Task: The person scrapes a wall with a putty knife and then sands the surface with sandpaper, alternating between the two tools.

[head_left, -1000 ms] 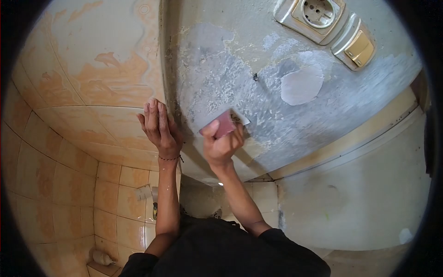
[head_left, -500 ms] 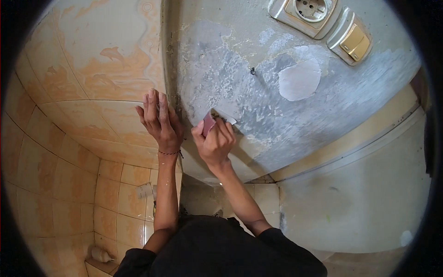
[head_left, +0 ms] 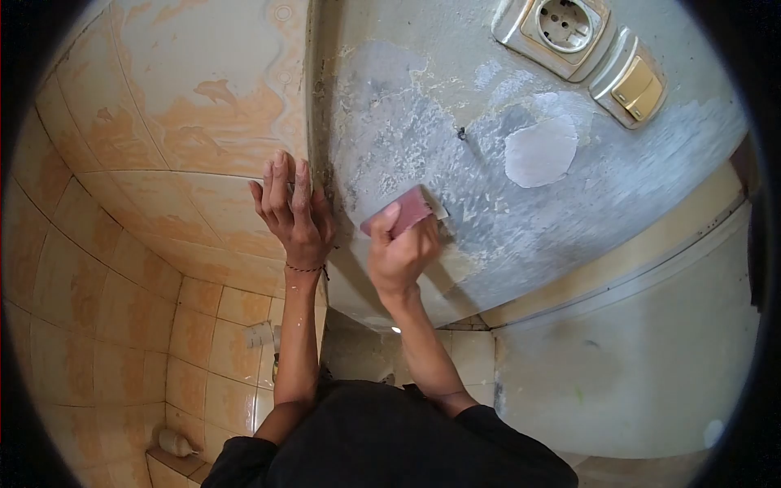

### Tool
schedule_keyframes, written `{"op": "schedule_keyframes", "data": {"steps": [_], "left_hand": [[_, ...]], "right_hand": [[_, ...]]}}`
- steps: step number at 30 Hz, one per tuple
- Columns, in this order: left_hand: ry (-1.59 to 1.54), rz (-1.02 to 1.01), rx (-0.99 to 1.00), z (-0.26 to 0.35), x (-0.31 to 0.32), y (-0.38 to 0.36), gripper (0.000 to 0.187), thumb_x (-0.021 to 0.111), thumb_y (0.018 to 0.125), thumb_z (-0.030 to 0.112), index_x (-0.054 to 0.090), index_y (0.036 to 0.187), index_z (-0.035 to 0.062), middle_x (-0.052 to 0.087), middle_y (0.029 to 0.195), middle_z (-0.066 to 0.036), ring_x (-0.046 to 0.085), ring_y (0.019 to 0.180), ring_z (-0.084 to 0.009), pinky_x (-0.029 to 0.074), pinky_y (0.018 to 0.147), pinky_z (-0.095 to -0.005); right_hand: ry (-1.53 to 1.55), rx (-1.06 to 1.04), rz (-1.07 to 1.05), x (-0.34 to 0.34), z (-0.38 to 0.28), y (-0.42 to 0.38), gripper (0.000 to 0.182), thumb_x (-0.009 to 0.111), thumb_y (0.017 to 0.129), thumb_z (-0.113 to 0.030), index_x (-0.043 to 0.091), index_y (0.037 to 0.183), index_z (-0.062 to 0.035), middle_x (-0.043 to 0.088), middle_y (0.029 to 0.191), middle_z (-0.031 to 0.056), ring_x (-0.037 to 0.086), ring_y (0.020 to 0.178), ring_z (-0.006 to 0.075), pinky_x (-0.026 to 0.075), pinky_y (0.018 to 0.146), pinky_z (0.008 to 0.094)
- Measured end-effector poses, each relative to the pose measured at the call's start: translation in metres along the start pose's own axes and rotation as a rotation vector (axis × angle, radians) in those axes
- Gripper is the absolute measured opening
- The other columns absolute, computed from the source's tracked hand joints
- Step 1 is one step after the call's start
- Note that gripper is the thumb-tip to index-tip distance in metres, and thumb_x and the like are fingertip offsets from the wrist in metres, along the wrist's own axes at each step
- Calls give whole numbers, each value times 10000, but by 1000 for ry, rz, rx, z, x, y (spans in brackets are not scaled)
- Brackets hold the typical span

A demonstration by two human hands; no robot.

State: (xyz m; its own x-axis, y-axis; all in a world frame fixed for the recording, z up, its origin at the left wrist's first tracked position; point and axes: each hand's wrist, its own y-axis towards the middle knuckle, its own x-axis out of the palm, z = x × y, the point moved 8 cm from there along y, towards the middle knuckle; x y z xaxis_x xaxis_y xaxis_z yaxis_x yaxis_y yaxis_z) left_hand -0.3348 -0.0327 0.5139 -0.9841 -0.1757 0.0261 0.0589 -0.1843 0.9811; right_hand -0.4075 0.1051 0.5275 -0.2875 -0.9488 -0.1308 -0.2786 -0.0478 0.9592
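Note:
My right hand (head_left: 404,252) grips a folded piece of reddish sandpaper (head_left: 411,210) against the grey, patchy wall (head_left: 390,130). Its thumb lies on the near face, and a pale edge shows at the far side. My left hand (head_left: 297,207), with a thin dark bracelet at the wrist, rests with fingers spread on the orange-and-white tiles (head_left: 211,138), beside the corner where they meet the grey wall. It holds nothing. To the right of the sandpaper the wall has a rounded white patch (head_left: 541,152) and a small dark hole (head_left: 461,132).
A socket (head_left: 563,26) and a light switch (head_left: 636,87) are mounted on the wall at upper right. A pale curved surface (head_left: 618,350) fills the lower right. A scraper-like tool (head_left: 259,334) lies below my left forearm, and a bottle (head_left: 175,443) sits at lower left.
My right hand has shifted right with the sandpaper, which now shows more of its broad reddish face. The whole view has shifted slightly. My left hand stays on the tiles.

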Motion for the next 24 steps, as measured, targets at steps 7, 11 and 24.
{"op": "schedule_keyframes", "data": {"steps": [7, 11, 24], "left_hand": [[0, -8, 4, -3, -2, -1, 471, 637, 904, 66, 567, 1369, 101, 493, 1461, -127, 443, 1370, -291, 214, 1196, -473], [15, -26, 53, -6, -8, 5, 501, 699, 860, 123, 593, 1350, 130, 507, 1445, -105, 468, 1333, -260, 254, 1166, -446], [-42, -14, 66, -14, -8, 5, 476, 712, 837, 159, 631, 1306, 148, 538, 1418, -90, 486, 1305, -244, 267, 1155, -431]], "right_hand": [[-26, -28, -122, 13, -14, -3, 183, 618, 902, -71, 539, 743, -21, 507, 615, 97, 537, 567, 296, 410, 569, 404], [-79, -98, -86, 21, -24, -11, 150, 610, 895, -46, 542, 764, -23, 510, 616, 93, 540, 555, 296, 419, 552, 407], [-42, -122, -59, 21, -22, -18, 195, 611, 908, -72, 534, 732, -35, 570, 665, 93, 555, 592, 289, 390, 582, 415]]}}
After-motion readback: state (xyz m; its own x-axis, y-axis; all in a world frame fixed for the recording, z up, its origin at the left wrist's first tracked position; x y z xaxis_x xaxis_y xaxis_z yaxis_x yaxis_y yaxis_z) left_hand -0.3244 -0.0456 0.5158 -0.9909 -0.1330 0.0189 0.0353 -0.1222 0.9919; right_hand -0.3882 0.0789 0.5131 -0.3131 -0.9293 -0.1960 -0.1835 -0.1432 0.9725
